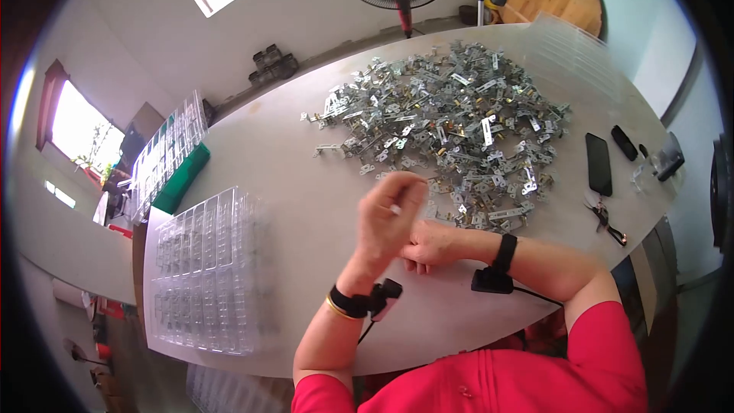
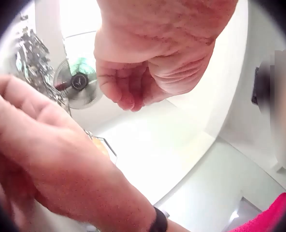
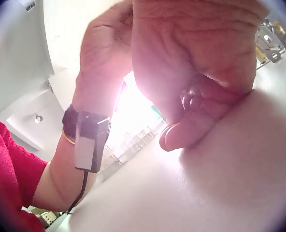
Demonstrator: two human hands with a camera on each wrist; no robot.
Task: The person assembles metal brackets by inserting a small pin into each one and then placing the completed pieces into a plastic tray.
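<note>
Both hands were held close together near the front edge of the surface (image 1: pixel 290 160). The left hand (image 1: pixel 388 214) was raised off it with the fingers curled in toward the palm. A pale speck (image 1: pixel 395 209) showed at the fingertips in the head view, but whether a part was pinched there could not be told. The right hand (image 1: pixel 430 246) was rested on the surface just behind the left wrist, with its fingers tucked under in a loose fist and nothing seen in it.

The parts (image 1: pixel 451 122) – small stamped metal pieces, some with a brass tint – were heaped in a wide pile just beyond the hands, the nearest of them lying close to the right hand. Clear trays (image 1: pixel 202 275) were stacked on the left side of the surface, and a phone (image 1: pixel 599 163) lay on the right.

Each part was judged to be light and stiff, not fragile, with thin edges that could bite the skin. Pieces in the heap were likely to be hooked into one another – a lifted one might drag its neighbours. A loose piece at the near rim would be best taken, pinched across its flat faces between thumb and forefinger rather than by the edges.
</note>
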